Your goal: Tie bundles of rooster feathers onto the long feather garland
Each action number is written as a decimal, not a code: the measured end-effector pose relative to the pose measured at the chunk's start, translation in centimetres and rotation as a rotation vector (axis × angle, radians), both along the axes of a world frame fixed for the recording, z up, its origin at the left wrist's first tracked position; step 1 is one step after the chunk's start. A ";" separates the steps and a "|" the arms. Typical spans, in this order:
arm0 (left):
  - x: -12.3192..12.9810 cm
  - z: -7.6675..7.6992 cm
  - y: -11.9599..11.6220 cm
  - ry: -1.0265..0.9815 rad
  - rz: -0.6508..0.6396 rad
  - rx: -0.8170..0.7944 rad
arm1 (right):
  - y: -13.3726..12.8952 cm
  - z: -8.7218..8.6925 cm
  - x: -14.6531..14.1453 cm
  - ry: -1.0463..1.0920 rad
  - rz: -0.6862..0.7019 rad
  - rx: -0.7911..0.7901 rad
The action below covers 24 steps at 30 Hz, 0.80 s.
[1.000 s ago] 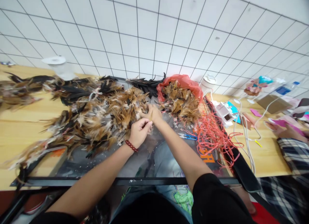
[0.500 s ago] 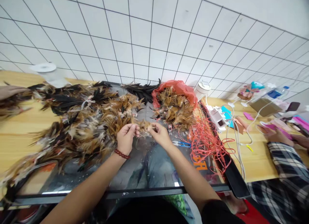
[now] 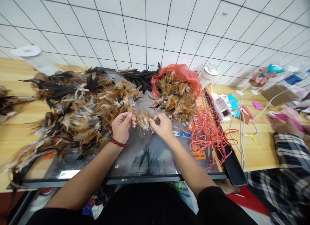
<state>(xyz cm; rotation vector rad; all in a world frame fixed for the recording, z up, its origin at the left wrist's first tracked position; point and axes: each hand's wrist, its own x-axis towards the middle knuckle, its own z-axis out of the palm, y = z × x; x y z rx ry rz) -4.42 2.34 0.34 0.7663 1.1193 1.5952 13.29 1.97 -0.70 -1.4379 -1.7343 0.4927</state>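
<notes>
A small bunch of brown feathers (image 3: 142, 119) stretches between my two hands, just above the glass-topped table. My left hand (image 3: 122, 126), with a red bead bracelet at the wrist, is closed with thumb and fingers together at the bunch's left end. At the other end, the thumb and forefinger of my right hand (image 3: 161, 125) pinch the feathers. Whether a thread runs through them is too small to tell. A large heap of brown and black feathers (image 3: 82, 117) lies left of my hands. More brown feathers (image 3: 178, 97) spill from a red plastic bag (image 3: 175, 70) beyond my right hand.
Blue-handled thread snips (image 3: 182, 134) lie right of my right hand, beside tangled red string (image 3: 208, 131). Farther right are a white power strip (image 3: 222, 107), cables and a black tray (image 3: 233, 170). A white spool (image 3: 34, 57) stands back left. A co-worker's plaid sleeve (image 3: 292, 154) shows right.
My view has shifted, so the table sits higher in the picture. Another person's hand at the left edge has gone out of view. My hands still hold the feathers, slightly farther apart.
</notes>
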 end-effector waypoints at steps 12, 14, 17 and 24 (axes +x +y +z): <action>0.4 -0.9 -1.1 0.259 -0.115 0.103 | 0.8 -1.9 0.6 0.052 -0.053 -0.095; 0.3 -1.0 -1.5 0.412 -0.135 0.174 | 0.7 -1.9 0.8 0.126 -0.086 -0.026; 0.4 -0.7 -2.2 0.733 -0.241 0.399 | 1.3 -0.6 0.6 0.128 -0.113 0.071; 0.6 0.0 -3.2 0.964 -0.240 0.885 | 8.9 5.0 -4.9 -0.517 0.190 -0.251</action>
